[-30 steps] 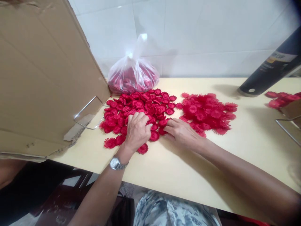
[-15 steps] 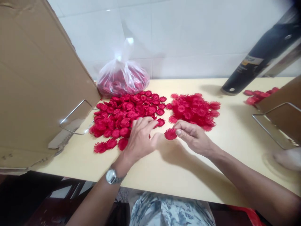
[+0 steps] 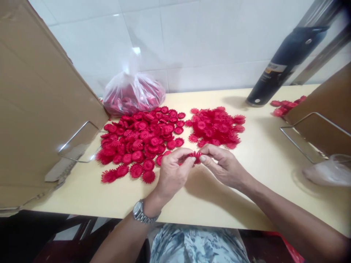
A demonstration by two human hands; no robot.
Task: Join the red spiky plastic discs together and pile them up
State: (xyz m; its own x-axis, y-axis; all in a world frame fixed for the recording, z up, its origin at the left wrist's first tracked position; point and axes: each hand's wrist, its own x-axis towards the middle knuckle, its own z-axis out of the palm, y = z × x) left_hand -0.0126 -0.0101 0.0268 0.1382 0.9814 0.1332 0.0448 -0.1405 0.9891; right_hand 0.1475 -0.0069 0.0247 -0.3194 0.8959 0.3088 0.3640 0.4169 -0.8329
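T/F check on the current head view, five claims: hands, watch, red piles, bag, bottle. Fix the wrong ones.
1. The left hand and right hand meet at one red piece. True.
2. A metal watch is on the right wrist. False: the watch is on the left wrist.
3. The plastic bag sits behind the left pile. True.
4. The right pile covers more table than the left one. False: the left pile spreads wider than the right pile.
5. The dark bottle stands in front of the left pile. False: the bottle is behind and to the right of the right pile.
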